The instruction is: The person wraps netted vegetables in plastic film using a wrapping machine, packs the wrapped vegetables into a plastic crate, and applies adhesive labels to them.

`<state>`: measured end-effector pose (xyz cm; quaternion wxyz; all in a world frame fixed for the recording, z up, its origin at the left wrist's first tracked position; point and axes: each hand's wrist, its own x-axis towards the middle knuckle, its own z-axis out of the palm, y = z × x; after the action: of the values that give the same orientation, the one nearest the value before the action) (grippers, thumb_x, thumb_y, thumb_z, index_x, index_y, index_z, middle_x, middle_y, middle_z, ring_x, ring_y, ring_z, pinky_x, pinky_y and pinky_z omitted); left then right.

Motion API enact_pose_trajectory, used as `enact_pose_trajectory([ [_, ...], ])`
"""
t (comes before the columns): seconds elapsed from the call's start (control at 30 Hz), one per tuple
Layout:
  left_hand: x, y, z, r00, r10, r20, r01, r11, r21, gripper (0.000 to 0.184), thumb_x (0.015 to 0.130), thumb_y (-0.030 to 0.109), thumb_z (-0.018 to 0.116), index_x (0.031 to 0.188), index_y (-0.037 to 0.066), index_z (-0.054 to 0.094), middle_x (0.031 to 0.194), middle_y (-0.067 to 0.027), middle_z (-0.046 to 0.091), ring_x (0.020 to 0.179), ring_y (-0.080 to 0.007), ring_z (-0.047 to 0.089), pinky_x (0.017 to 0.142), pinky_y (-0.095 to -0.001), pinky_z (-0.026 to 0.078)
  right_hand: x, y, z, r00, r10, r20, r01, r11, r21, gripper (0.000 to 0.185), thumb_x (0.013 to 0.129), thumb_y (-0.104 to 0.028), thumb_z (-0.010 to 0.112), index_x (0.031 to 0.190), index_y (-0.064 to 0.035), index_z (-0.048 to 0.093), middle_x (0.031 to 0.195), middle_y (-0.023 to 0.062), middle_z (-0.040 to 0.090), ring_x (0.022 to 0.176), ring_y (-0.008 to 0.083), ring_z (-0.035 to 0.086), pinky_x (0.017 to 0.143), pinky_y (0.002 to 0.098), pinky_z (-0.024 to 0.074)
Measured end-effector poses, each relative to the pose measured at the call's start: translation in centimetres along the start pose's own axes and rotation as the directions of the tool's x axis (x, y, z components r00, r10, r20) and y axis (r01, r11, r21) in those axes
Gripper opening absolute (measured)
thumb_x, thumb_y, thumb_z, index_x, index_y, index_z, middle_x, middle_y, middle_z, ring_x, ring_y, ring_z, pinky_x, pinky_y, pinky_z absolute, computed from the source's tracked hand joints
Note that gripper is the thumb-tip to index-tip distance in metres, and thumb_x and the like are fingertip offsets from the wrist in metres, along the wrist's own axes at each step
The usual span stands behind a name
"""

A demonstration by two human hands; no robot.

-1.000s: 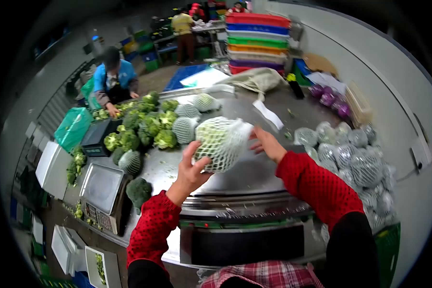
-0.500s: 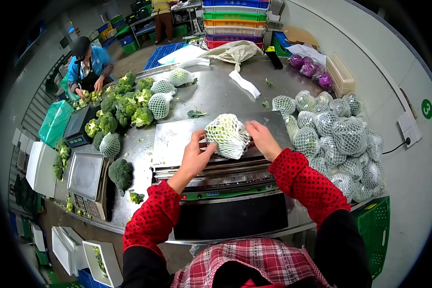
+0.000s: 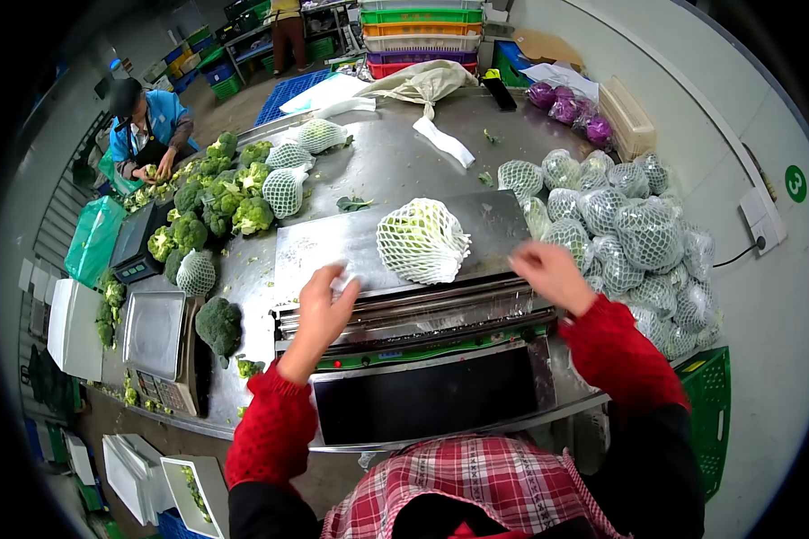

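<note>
A pale green vegetable head in white foam netting (image 3: 422, 241), perhaps a cauliflower or a cabbage, rests on the metal plate of the wrapping machine (image 3: 319, 247). My left hand (image 3: 325, 310) is to its lower left, apart from it, with thumb and fingers parted. On the other side, my right hand (image 3: 555, 274) hovers off the netting with loosely bent fingers, slightly blurred. Nothing shows clearly in either hand. Crinkled clear film (image 3: 485, 310) lies along the rollers between my hands.
Netted, film-wrapped heads (image 3: 643, 251) are piled on the right. Broccoli (image 3: 217, 325) stands left, near a scale (image 3: 155, 334). Purple cabbages (image 3: 566, 106) and stacked crates (image 3: 421, 40) are at the back. A co-worker in a blue vest (image 3: 157, 126) handles broccoli at the far left.
Both my hands have let go of the netted head and moved outward and a little toward me. The head stays on the plate. The whole view has shifted slightly.
</note>
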<state>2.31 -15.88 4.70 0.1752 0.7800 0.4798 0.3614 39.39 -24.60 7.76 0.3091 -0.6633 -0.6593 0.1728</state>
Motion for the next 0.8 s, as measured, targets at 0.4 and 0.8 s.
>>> enact_pose_trajectory([
  [0.4, -4.8, 1.5, -1.6, 0.724, -0.505, 0.471, 0.602, 0.795, -0.073, 0.032, 0.087, 0.026, 0.061, 0.073, -0.002, 0.065, 0.055, -0.0100, 0.060, 0.049, -0.0202, 0.058, 0.047, -0.0330, 0.044, -4.0, 1.6, 0.2, 0.826, 0.325, 0.460, -0.499, 0.802, 0.328, 0.032, 0.090, -0.025, 0.057, 0.071, 0.0003, 0.059, 0.070, 0.0119, 0.067, 0.051, 0.0167, 0.059, 0.050, 0.0303, 0.0470],
  [0.8, 13.2, 0.0, 2.8, 0.976, -0.209, 0.066, 0.219, 0.919, -0.327, 0.028, 0.096, 0.019, 0.053, 0.076, 0.001, 0.062, 0.085, -0.0105, 0.070, 0.075, -0.0163, 0.059, 0.072, -0.0361, 0.048, 13.1, 0.3, 5.4, 0.977, 0.209, -0.045, -0.028, 0.334, 0.942, 0.020, 0.096, -0.009, 0.044, 0.083, 0.0013, 0.055, 0.108, 0.0197, 0.066, 0.088, 0.0248, 0.065, 0.078, 0.0334, 0.0537],
])
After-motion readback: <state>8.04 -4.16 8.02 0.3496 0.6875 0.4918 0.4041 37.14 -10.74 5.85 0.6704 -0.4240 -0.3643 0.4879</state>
